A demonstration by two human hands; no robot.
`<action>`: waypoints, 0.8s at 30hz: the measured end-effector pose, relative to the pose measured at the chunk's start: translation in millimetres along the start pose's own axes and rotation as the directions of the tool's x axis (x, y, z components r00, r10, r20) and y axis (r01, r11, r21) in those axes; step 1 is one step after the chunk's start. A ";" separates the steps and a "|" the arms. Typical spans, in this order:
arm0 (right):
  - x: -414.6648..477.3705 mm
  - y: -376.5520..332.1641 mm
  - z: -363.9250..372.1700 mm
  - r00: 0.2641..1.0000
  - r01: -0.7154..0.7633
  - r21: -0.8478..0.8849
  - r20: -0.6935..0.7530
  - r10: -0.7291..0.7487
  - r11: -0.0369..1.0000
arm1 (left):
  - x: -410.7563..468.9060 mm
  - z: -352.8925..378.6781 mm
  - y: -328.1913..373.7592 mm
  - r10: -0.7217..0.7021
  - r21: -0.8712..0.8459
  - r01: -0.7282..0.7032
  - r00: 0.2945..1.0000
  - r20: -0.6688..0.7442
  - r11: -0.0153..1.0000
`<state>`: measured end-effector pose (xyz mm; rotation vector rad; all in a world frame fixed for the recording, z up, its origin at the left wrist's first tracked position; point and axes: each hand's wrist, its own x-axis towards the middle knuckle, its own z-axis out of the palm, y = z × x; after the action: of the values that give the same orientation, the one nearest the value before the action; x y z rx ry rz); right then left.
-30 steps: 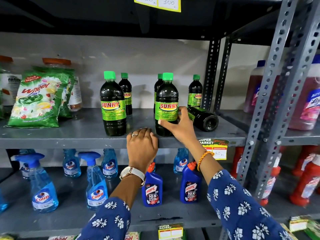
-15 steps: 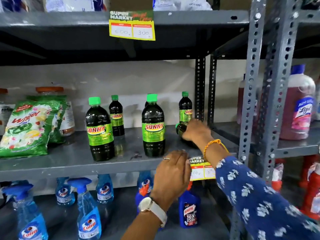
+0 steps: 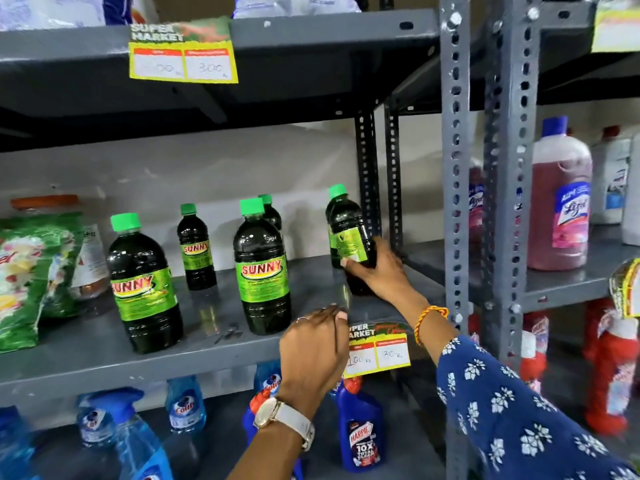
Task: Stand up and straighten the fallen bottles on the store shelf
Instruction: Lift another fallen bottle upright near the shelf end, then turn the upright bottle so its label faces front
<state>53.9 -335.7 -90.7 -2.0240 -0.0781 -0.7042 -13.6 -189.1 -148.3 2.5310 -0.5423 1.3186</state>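
Observation:
Dark Sunny bottles with green caps stand on the grey middle shelf [image 3: 207, 351]. My right hand [image 3: 379, 271] grips the lower half of one dark bottle [image 3: 348, 230] at the shelf's right end, holding it nearly upright, tilted slightly left. Behind it another bottle is mostly hidden. Two large bottles stand in front: one at the left [image 3: 143, 282], one in the middle [image 3: 263, 268]. Two small bottles stand at the back, one [image 3: 195, 247] left of the middle bottle and one [image 3: 272, 211] behind it. My left hand [image 3: 315, 351] rests on the shelf's front edge, fingers curled, holding nothing.
A green detergent bag [image 3: 31, 275] lies at the shelf's left. Perforated grey uprights [image 3: 457, 202] stand right of the held bottle. A pink Lizol bottle [image 3: 559, 199] is on the neighbouring shelf. Blue spray bottles [image 3: 138, 438] and Harpic bottles [image 3: 360, 431] fill the shelf below. A price tag [image 3: 377, 348] hangs beside my left hand.
The bottle that lay on its side at the right end has been lifted upright by my right hand. My left hand slid right along the shelf edge.

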 end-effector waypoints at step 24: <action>12.3 15.0 -2.2 0.996 -0.089 0.206 0.026 0.085 0.975 | 0.8 8.1 3.7 -0.072 0.014 0.075 0.988 -0.135 0.997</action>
<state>68.0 -348.3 -95.3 -1.8228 -0.0697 -0.5980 -8.8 -195.7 -152.1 2.4291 -0.4066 1.4606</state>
